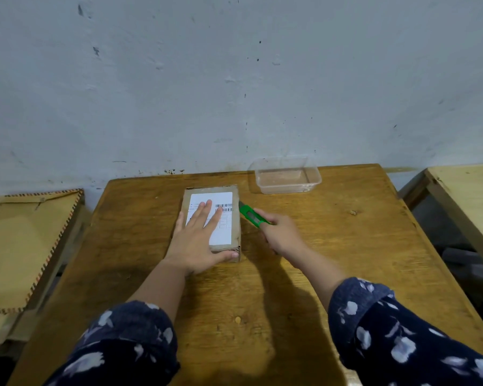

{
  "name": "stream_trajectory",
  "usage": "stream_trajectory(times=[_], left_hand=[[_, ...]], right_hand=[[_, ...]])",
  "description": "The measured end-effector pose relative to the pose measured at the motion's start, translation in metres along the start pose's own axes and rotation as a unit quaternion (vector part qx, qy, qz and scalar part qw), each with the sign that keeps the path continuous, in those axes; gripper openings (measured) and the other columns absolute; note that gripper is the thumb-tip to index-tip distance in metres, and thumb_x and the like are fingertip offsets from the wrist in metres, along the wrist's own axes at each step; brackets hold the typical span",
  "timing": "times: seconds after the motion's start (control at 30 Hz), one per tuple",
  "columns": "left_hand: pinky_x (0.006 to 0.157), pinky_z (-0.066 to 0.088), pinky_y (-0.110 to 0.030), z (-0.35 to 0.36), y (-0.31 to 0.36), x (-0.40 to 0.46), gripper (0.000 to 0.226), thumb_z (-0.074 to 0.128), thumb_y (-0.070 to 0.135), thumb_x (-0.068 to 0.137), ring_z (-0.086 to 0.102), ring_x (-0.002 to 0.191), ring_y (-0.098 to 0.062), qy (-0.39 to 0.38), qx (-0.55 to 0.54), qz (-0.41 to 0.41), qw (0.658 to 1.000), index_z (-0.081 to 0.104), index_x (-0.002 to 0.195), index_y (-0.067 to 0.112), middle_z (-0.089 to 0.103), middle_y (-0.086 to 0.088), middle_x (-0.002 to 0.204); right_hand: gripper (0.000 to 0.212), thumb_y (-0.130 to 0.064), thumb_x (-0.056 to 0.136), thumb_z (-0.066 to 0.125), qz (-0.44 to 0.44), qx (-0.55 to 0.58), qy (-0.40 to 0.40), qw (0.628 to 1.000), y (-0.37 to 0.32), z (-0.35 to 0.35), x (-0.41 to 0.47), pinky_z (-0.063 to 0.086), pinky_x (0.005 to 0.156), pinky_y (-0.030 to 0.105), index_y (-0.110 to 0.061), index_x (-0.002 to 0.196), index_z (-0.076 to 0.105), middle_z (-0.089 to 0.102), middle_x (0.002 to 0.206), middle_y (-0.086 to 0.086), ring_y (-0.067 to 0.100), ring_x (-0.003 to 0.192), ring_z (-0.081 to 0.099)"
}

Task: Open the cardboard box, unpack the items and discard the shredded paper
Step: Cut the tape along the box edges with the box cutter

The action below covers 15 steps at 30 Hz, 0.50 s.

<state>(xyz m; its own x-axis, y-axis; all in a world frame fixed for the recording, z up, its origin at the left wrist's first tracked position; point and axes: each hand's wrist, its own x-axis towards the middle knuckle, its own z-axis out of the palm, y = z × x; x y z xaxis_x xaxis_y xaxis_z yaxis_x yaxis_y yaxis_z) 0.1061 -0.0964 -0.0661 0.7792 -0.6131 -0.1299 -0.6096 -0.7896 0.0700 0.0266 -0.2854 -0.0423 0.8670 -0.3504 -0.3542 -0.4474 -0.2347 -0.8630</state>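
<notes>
A small closed cardboard box [233, 218] with a white shipping label lies in the middle of the wooden table [332, 246]. My left hand [198, 243] rests flat on top of the box, fingers spread, thumb at its near edge. My right hand [282, 235] grips a green utility knife [251, 215], whose tip touches the box's right side near the far corner. No shredded paper or contents are visible.
An empty clear plastic container [286, 175] stands at the table's far edge, right of the box. A pale wall rises right behind the table. A woven mat-like board [26, 246] lies to the left, another wooden table [468, 196] to the right.
</notes>
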Motion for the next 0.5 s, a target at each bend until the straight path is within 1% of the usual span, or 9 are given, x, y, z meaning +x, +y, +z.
stream_trajectory(times=[0.2,0.3,0.4,0.5], left_hand=[[0.118,-0.009,-0.049,0.001,0.000,-0.001,0.111,0.025,0.093,0.065,-0.015,0.147,-0.014,0.015,0.009,0.008,1.000,-0.010,0.150,0.031,-0.015,0.003,0.160],[0.118,-0.008,-0.049,0.001,-0.001,0.000,0.111,0.023,0.092,0.066,-0.013,0.147,-0.015,0.021,0.016,0.013,1.000,-0.009,0.151,0.030,-0.014,0.001,0.160],[0.116,-0.010,-0.048,0.000,0.000,0.000,0.112,0.023,0.092,0.065,-0.013,0.147,-0.015,0.022,0.017,0.015,1.000,-0.008,0.152,0.029,-0.013,0.000,0.161],[0.115,-0.010,-0.048,0.000,0.001,0.000,0.111,0.026,0.091,0.066,-0.012,0.147,-0.016,0.022,0.016,0.015,1.000,-0.007,0.152,0.028,-0.012,-0.001,0.161]], right_hand=[[0.042,-0.018,0.094,0.047,0.008,0.012,0.009,1.000,0.010,0.006,-0.016,0.036,0.043,0.026,-0.040,0.129,0.054,0.046,0.070,-0.020,0.012,0.049,0.046],[0.041,-0.017,0.095,0.048,0.009,0.018,0.020,1.000,0.010,0.008,-0.022,0.035,0.044,0.027,-0.039,0.129,0.053,0.050,0.068,-0.017,0.013,0.049,0.045],[0.041,-0.018,0.093,0.048,0.014,0.014,0.033,0.999,0.010,0.011,-0.029,0.037,0.045,0.029,-0.039,0.128,0.056,0.051,0.065,-0.017,0.015,0.050,0.046],[0.041,-0.017,0.092,0.048,0.024,0.014,0.048,0.998,0.010,0.014,-0.037,0.037,0.045,0.028,-0.038,0.127,0.057,0.052,0.063,-0.015,0.015,0.049,0.046]])
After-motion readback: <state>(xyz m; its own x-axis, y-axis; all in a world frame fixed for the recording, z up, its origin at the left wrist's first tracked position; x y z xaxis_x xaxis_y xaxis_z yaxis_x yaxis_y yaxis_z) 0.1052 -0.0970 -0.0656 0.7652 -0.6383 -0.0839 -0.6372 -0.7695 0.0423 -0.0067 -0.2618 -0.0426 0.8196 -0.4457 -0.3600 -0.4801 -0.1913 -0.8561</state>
